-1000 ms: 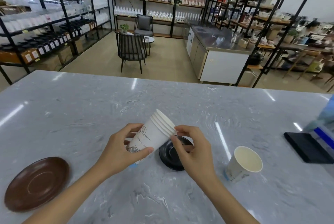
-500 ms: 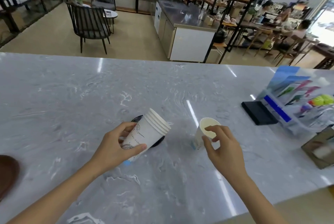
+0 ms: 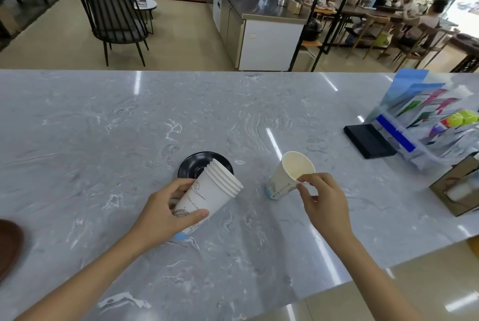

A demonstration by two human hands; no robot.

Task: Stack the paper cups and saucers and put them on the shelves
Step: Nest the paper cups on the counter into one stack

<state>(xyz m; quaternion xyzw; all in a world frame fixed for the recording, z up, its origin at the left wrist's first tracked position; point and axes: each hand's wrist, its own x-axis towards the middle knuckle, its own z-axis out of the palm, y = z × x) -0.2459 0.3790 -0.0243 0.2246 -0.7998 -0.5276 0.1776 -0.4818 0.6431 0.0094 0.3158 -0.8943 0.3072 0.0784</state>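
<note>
Gripping cup stack (image 3: 211, 192) in left hand (image 3: 166, 213); right hand (image 3: 324, 201) pinching single cup (image 3: 287, 178) rim.

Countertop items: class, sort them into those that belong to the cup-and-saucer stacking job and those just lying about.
Job: stack of paper cups in left hand; single paper cup pinched by right hand; black saucer; brown saucer.

Lying about: brochure holder; black pad.

From my feed, the counter (image 3: 129, 126) looks like polished grey marble-patterned stone, glossy enough to throw back streaks of the ceiling lights. The stack of cups (image 3: 207, 196) is matt white paper with fine printed line art, and the single cup (image 3: 287, 178) is the same matt paper, cream inside. The black saucer (image 3: 191, 165) has a smooth, slightly shiny glaze; the brown saucer (image 3: 9, 248) looks smooth and duller.
</note>
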